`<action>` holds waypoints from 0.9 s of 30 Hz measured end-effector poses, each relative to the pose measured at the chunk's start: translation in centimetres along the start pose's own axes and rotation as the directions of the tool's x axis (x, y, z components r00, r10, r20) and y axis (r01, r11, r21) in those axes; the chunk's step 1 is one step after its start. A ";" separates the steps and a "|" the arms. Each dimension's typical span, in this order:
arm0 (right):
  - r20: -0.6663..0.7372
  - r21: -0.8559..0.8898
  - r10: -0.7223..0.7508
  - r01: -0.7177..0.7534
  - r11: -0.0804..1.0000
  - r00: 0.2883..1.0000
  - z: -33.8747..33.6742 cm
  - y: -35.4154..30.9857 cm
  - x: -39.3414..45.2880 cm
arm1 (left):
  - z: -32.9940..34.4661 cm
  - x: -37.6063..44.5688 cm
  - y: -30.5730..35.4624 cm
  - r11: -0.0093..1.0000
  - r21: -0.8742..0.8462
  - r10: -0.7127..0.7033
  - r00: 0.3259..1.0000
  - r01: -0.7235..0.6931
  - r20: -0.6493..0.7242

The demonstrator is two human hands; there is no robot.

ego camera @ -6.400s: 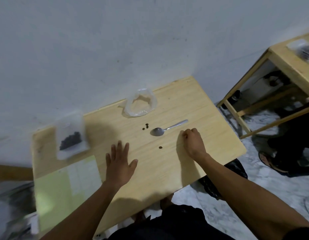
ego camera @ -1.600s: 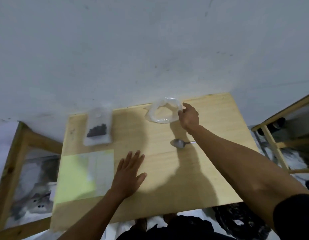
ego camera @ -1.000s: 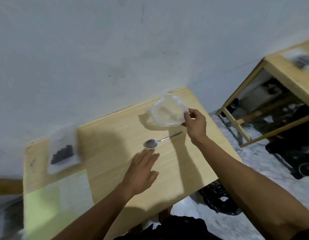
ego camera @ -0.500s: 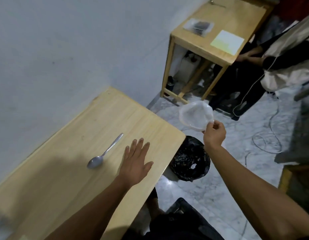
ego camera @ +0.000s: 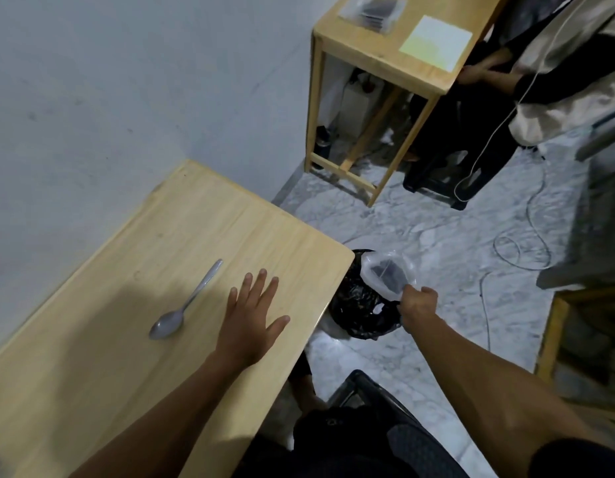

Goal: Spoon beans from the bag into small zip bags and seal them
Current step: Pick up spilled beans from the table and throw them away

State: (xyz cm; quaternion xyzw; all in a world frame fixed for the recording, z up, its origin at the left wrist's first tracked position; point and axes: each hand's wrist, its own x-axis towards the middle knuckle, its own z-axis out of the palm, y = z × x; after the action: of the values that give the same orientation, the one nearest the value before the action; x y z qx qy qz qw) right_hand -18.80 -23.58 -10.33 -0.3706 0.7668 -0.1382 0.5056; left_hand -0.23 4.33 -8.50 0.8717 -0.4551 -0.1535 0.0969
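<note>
Setting: wooden table (ego camera: 92,339) against grey wall; marble floor.
Clear plastic bag (ego camera: 388,276): we pinch it in our right hand (ego camera: 418,303), off the table, over a black-lined bin (ego camera: 361,312).
Spoon (ego camera: 185,303): lies on table, beside our left hand (ego camera: 249,322).
Left hand: flat, fingers spread.

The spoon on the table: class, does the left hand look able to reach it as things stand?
Probably yes. The left hand rests flat beside the spoon, with bare table between them.

Pale yellow wooden table (ego camera: 181,236), faint grain. Grey metal spoon (ego camera: 181,305). Clear plastic bag (ego camera: 388,274). Glossy black bin liner (ego camera: 361,312). Grey-white marbled floor (ego camera: 437,229). Plain white wall (ego camera: 126,81).
</note>
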 end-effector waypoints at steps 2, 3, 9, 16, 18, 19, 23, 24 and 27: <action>0.040 -0.008 0.016 -0.016 1.000 0.999 0.1 0.2 -0.6 | 0.0 0.0 0.0 1.000 -0.004 0.005 1.000 -0.005 0.000; 0.044 -0.047 0.005 -0.003 0.999 0.999 0.3 0.6 -0.3 | 0.0 0.0 0.0 1.000 -0.013 0.004 1.000 -0.004 0.000; 0.120 -0.222 -0.248 0.270 0.937 0.961 2.3 -0.9 -2.5 | 0.1 -0.1 -0.3 0.997 -0.077 0.000 1.000 -0.001 -0.013; 0.417 -0.122 -0.753 0.853 0.508 0.508 8.2 -6.5 -11.2 | 0.3 -1.1 -0.3 0.997 -0.081 -0.023 0.997 0.017 -0.068; 0.563 -0.091 -0.754 0.933 0.349 0.337 10.2 -6.7 -13.5 | 0.5 -2.0 -0.7 0.998 -0.050 -0.039 0.997 0.036 -0.072; 0.631 -0.071 -0.737 0.964 0.255 0.241 11.2 -6.5 -14.7 | 0.6 -2.6 -0.9 0.998 -0.033 -0.048 0.996 0.046 -0.069; 0.820 0.014 -0.569 0.996 -0.083 -0.059 14.8 -4.3 -18.5 | 0.5 -5.8 -2.2 0.992 0.071 -0.099 0.994 0.102 -0.042; 0.855 0.033 -0.506 0.987 -0.157 -0.109 15.6 -3.7 -19.4 | 0.5 -6.8 -2.6 0.988 0.096 -0.120 0.992 0.123 -0.036; 0.911 0.130 -0.327 0.929 -0.346 -0.250 17.6 -1.8 -21.3 | 0.2 -10.3 -3.7 0.971 0.127 -0.198 0.979 0.203 -0.053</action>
State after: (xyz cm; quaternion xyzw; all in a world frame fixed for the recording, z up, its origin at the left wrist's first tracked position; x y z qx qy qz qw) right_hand 1.98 -6.86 -2.90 -0.9674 -0.0425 0.0370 0.2469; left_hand -3.06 14.88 -8.02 0.9206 -0.3719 -0.1148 0.0323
